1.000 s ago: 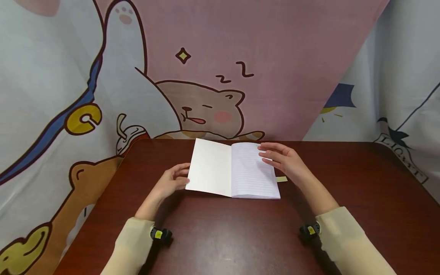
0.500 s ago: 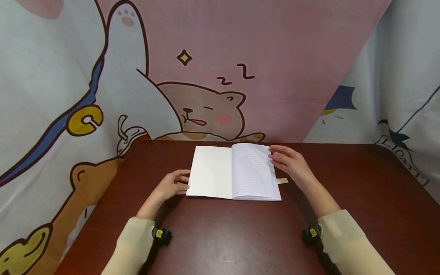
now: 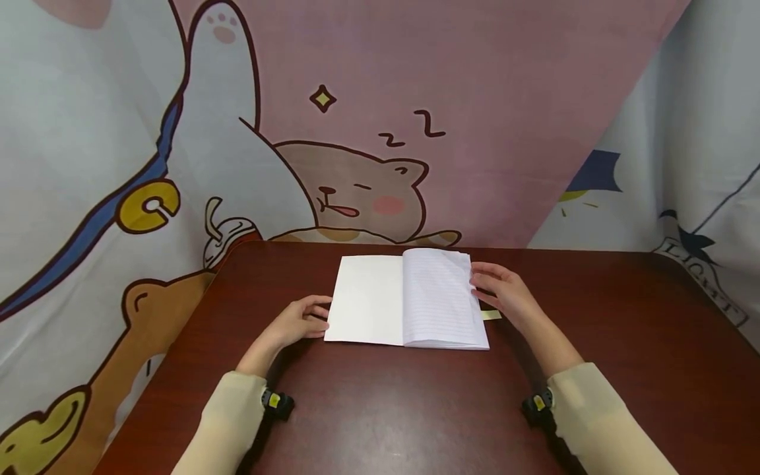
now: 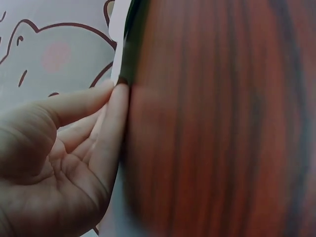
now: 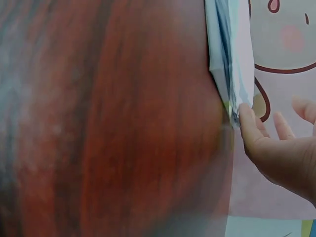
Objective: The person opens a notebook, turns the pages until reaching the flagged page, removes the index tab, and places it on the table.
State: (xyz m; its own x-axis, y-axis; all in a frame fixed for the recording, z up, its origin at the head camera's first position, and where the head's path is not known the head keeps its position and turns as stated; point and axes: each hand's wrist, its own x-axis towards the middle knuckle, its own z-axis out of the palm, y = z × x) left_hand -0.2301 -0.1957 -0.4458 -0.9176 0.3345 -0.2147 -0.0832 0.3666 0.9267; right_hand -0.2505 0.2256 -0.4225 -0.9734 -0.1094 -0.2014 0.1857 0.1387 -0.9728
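Note:
An open notebook point(image 3: 373, 300) lies on the dark brown table, with a blank white left side and a lined right page point(image 3: 445, 300). My left hand point(image 3: 297, 321) is at its left edge. In the left wrist view, the thumb and a finger of the left hand point(image 4: 64, 163) pinch the edge of the cover point(image 4: 118, 54). Beside the right edge is my right hand point(image 3: 510, 295), its fingers extended and spread. The right wrist view has the thumb tip of the right hand point(image 5: 281, 148) against the edge of the pages point(image 5: 239, 64).
A pale yellow tab point(image 3: 491, 315) sticks out from the notebook's right side. The brown table point(image 3: 380, 409) reaches back to a cartoon-printed curtain point(image 3: 505, 132). Black wrist devices point(image 3: 537, 404) sit at both cuffs.
The left cover has come down flatter to the table with my left hand at its edge. My right hand has slid from over the lined page out to the right edge.

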